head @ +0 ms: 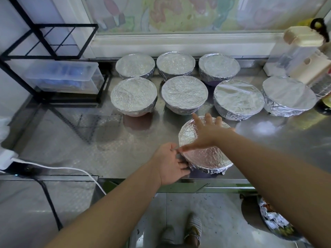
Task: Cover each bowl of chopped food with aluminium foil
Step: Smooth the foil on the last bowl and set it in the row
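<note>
The round, foil-wrapped bowl (207, 156) stands upright at lower centre, just inside the front edge of the steel bench (125, 154), with open bench to its left. The right hand (206, 133) spreads its fingers (208, 118) wide on the bowl's top. The left hand (170, 163) presses straight fingers (183, 167) against the bowl's left side.

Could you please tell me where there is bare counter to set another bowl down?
Two patches of the counter are bare: left of the front bowl, between it and the black rack, and right of it, before the two large covered bowls. The back rows are crowded, bowls nearly touching.
</note>
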A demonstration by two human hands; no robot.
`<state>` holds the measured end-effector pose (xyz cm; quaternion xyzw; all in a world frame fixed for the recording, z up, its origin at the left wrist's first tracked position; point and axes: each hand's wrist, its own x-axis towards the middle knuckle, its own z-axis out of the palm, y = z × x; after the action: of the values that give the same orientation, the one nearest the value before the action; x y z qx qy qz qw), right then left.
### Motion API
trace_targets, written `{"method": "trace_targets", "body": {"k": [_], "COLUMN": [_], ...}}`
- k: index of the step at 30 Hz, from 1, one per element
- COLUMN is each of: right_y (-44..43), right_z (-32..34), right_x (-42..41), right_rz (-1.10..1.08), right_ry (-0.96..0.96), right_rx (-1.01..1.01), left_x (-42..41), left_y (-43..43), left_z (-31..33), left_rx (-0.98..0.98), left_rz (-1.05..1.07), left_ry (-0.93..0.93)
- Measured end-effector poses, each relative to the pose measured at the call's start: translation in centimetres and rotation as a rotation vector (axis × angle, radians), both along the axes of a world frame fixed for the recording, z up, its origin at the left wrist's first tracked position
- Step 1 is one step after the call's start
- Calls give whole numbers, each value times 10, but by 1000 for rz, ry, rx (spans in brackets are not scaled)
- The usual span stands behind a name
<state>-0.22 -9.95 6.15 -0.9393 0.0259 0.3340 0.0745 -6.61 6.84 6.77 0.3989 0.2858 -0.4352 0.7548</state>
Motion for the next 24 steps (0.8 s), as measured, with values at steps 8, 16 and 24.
{"method": "trace_targets", "body": {"k": [8, 16, 24], "right_y": [0, 2, 1], "right_z": [1, 2, 0], "right_x": [-3, -4, -5], "right_rz": [-5, -11, -27], "right_ry": [-17, -16, -27], "right_rx": [-15, -29, -9], "left_x": [-2, 10, 23], "left_y": [-23, -16, 0], "left_z": [-3, -6, -8], "left_rx": [-36, -37, -62], "left_rz": [223, 169, -104], "left_ry": [48, 88, -35]}}
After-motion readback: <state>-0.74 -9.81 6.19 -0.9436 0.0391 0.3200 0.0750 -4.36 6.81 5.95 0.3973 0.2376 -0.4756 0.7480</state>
